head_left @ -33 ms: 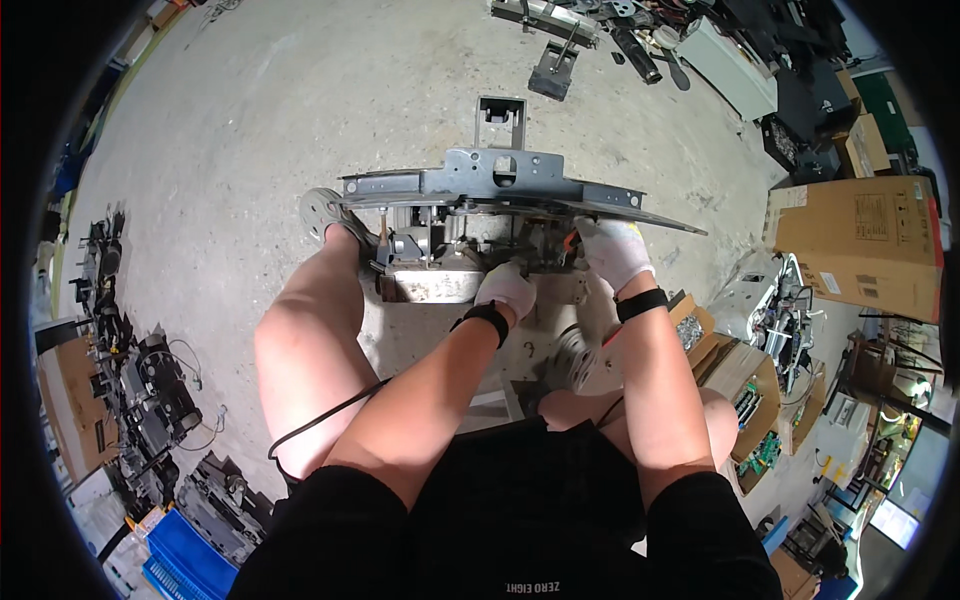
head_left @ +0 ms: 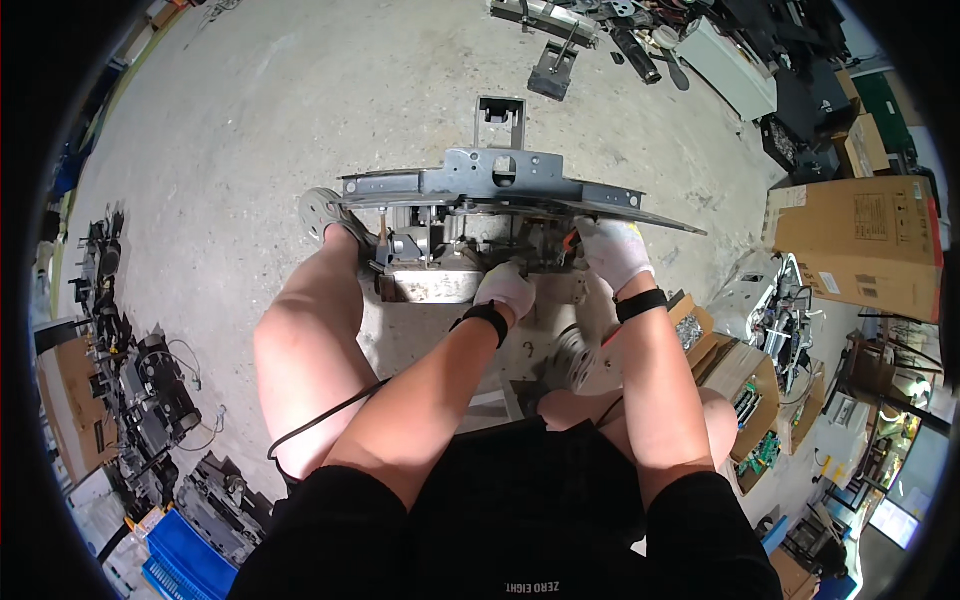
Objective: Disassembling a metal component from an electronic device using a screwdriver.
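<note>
A metal machine assembly [head_left: 480, 232] stands on the floor between my feet, with a long dark grey bracket plate [head_left: 500, 172] along its top far side and a pale, stained block [head_left: 432, 286] on its near side. My left hand [head_left: 508, 288], in a white glove, is closed against the near edge of the assembly, right of the pale block. At the right end, my gloved right hand [head_left: 617, 252] is closed just under the plate's edge. A small orange-red part [head_left: 570, 241] shows beside its fingers. What the right fingers grip is hidden.
A dark metal bracket [head_left: 553, 72] lies on the floor beyond the assembly. Machine parts line the left, near a blue basket [head_left: 188, 556]. On the right are a large cardboard box [head_left: 858, 236], a white-framed unit with wires [head_left: 770, 305] and open boxes of small parts [head_left: 757, 410].
</note>
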A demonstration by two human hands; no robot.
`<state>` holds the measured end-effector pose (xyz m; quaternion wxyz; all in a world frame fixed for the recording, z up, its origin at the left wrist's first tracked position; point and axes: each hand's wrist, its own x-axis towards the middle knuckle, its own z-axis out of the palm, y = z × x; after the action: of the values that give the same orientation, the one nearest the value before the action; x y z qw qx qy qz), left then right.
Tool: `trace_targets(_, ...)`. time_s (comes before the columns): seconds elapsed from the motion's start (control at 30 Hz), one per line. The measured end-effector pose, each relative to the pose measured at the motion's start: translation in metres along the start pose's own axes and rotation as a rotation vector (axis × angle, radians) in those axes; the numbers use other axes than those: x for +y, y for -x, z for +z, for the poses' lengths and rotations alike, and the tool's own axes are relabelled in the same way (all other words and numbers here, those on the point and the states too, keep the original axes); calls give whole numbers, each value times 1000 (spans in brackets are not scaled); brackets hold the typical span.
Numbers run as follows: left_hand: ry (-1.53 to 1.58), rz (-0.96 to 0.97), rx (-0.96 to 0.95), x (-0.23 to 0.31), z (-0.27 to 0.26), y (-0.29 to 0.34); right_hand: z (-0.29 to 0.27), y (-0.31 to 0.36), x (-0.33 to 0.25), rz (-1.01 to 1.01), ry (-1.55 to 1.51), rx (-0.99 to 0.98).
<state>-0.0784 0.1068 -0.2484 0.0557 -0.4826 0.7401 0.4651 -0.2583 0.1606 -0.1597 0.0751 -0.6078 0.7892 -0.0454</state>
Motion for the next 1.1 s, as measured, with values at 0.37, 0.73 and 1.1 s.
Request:
trace_targets(0.37,14,27,22,1,-1,1,8,2,1,127,-176,93)
trace_targets(0.73,-7,95,51,-38,24,-25,27,-4,2,-167,119,113)
trace_targets(1.1,-95,39,-21,-12,6,-11,25,-7,-1,-74,165,-30)
